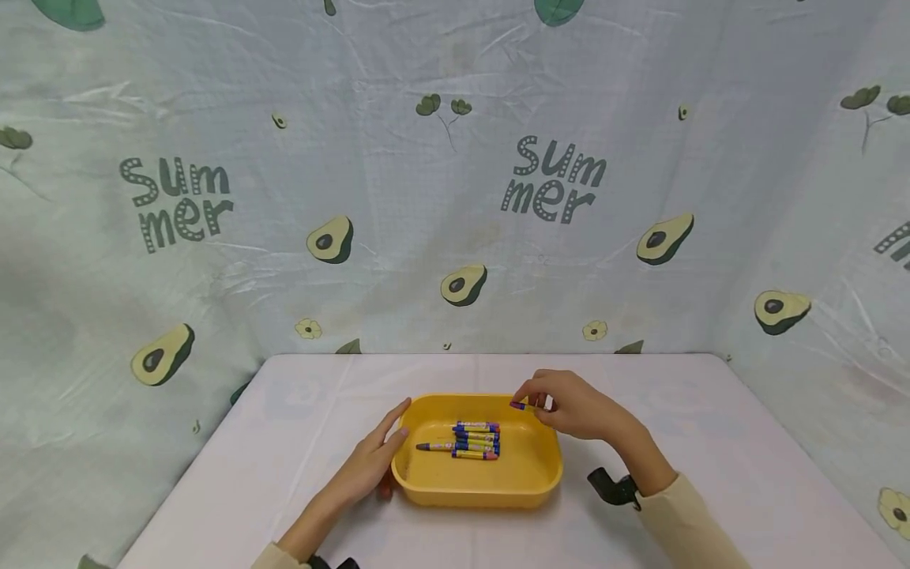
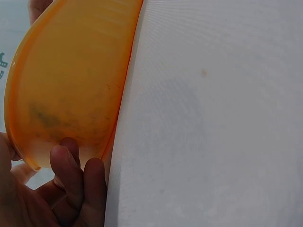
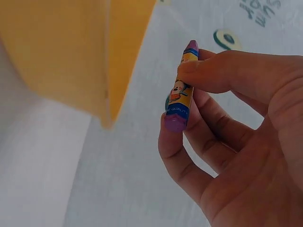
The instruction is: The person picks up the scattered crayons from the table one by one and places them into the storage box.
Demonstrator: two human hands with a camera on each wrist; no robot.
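A yellow plastic basin with rounded corners sits on the table. Several crayons in printed wrappers lie side by side on its floor, left of the middle. My left hand grips the basin's left rim, thumb over the edge; in the left wrist view its fingers curl against the outer wall. Over the basin's far right corner, my right hand pinches a purple crayon between thumb and fingers. Its wrapper is yellow and blue, and the pointed tip faces away from the palm in the right wrist view.
The table has a pale pinkish-white cover. Behind it hangs a light cloth printed with avocados, flowers and lettering. A black strap mount sits on the right wrist.
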